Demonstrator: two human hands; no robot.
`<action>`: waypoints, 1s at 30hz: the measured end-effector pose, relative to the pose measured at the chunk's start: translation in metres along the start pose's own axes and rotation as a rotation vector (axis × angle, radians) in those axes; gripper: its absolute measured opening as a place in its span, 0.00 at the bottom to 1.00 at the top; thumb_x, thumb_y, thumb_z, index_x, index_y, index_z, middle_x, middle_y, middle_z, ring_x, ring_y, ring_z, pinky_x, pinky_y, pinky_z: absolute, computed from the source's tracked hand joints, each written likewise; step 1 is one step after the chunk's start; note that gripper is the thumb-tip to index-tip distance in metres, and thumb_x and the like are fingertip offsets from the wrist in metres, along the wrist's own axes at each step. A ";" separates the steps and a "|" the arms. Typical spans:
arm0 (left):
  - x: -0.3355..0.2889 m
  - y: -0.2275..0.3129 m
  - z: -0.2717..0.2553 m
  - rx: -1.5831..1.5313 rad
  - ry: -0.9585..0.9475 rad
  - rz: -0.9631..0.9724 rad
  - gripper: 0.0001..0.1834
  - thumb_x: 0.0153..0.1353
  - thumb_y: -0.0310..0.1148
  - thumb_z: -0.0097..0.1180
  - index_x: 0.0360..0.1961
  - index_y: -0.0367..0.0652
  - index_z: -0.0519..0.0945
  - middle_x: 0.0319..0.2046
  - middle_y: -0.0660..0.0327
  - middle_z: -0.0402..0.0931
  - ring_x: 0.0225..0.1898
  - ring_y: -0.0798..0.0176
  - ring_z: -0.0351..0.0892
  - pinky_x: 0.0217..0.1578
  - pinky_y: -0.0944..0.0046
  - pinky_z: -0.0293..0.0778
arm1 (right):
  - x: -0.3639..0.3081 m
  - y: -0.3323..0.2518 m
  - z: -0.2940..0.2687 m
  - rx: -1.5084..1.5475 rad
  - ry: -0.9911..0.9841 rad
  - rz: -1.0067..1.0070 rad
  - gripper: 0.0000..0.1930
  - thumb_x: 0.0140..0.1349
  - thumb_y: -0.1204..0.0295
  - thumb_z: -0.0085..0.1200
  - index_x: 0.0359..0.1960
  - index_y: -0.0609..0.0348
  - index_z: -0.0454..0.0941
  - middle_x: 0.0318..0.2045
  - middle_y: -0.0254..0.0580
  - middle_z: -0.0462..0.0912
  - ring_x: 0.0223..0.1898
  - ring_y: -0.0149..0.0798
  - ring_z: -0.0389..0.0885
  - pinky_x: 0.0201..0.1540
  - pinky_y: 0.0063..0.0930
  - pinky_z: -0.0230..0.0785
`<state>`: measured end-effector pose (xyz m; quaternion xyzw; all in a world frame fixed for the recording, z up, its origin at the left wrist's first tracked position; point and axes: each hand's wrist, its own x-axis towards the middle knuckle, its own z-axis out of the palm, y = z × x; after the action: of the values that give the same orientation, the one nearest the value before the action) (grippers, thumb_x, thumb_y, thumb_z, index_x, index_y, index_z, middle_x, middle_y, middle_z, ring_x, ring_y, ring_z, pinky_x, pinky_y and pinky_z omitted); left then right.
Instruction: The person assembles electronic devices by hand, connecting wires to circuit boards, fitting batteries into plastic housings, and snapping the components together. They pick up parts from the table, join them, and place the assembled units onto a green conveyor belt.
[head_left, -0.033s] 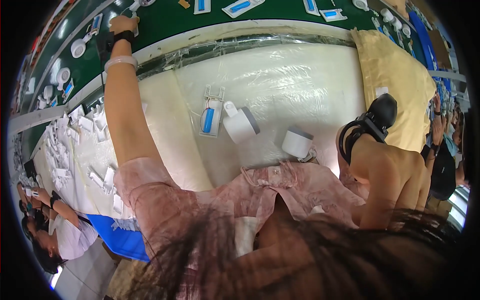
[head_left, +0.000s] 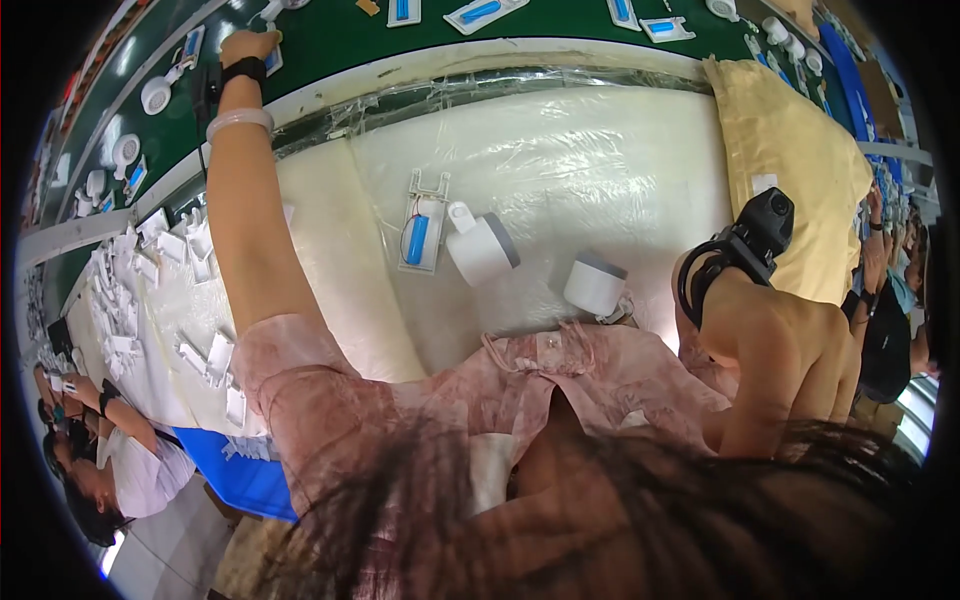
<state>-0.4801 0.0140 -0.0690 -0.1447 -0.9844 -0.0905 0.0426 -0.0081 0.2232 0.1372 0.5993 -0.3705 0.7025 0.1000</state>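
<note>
The left hand [head_left: 248, 46] reaches over the green belt [head_left: 340, 35], both hands' fingers too obscured to tell, while on the surface [head_left: 600, 160] a tray [head_left: 417, 258], battery [head_left: 417, 240] already fitted, lies apparently unjoined beside a white cup [head_left: 480, 252].

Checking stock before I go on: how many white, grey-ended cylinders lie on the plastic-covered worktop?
2. The left cylinder lies just right of the blue battery; the right cylinder is farther right, close to the pink garment. More could be hidden behind the garment.
</note>
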 end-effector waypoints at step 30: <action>-0.252 0.122 -0.163 -0.522 -1.061 0.967 0.25 0.52 0.28 0.55 0.53 0.34 0.71 0.44 0.45 0.76 0.44 0.43 0.75 0.46 0.54 0.71 | -0.099 0.086 -0.081 -0.702 0.131 1.097 0.06 0.59 0.70 0.61 0.32 0.60 0.81 0.25 0.35 0.81 0.40 0.37 0.80 0.63 0.39 0.62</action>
<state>-0.1944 0.0281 0.0831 -0.5890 -0.6467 -0.2098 -0.4368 -0.0943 0.2449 0.0112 0.2110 -0.8230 0.5239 -0.0610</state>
